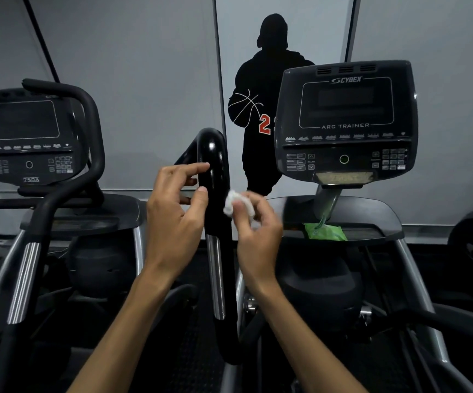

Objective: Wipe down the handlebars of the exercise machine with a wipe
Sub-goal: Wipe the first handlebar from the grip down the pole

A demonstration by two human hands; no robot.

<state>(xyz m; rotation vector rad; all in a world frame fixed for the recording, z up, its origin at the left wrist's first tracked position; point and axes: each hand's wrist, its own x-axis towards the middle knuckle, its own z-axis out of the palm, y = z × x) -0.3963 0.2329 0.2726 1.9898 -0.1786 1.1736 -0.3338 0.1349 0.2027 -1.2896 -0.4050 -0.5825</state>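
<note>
A glossy black handlebar curves up in the middle of the view, with a silver grip strip lower on it. My right hand pinches a crumpled white wipe against the handlebar's right side. My left hand sits at the handlebar's left side, its fingers loosely spread, with the index finger and thumb tips touching the black surface.
The Cybex Arc Trainer console stands at the right, with a green wipe packet on the ledge below it. A second machine with its console and black handlebars fills the left. A wall with a dark figure mural is behind.
</note>
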